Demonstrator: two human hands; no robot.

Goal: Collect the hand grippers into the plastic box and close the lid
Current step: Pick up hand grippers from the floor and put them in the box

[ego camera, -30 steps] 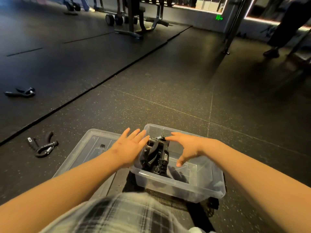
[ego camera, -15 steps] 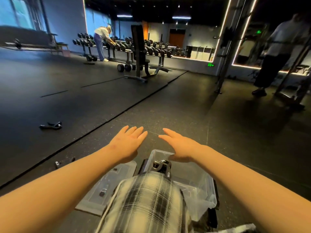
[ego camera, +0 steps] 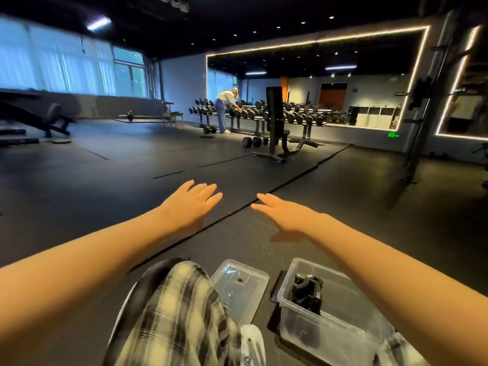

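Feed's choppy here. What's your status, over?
Left hand, right hand both open, empty. Box uncovered, grippers inside; lid on floor beside it. Nothing in the way.

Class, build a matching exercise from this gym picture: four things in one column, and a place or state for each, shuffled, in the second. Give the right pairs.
1. plastic box
2. lid
3. left hand
4. person in striped top

A. flat on the floor, left of the box
B. bent over the dumbbell rack
C. holds black hand grippers
D. open, empty, stretched forward

Pairs: 1-C, 2-A, 3-D, 4-B
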